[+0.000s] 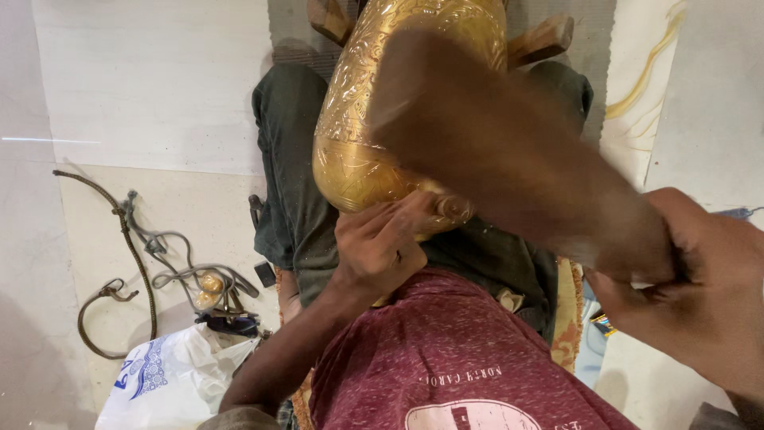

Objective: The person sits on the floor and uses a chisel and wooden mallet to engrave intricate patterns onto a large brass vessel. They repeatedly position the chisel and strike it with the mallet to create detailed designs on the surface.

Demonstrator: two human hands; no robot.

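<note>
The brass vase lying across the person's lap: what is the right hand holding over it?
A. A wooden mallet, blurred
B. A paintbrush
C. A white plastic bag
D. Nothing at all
A: the right hand grips a brown wooden mallet, blurred, above the engraved brass vase, while the left hand rests against the vase's lower end.

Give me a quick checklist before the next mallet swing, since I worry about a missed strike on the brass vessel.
1. Left hand steadies the brass vessel at its lower end: ok.
2. Right hand grips the wooden mallet: ok.
3. Vessel rests on wooden supports over the lap: ok.
4. Left fingers clear of the strike spot: cannot tell, the mallet is blurred.
5. Any tool held in the left hand: cannot tell.
</note>
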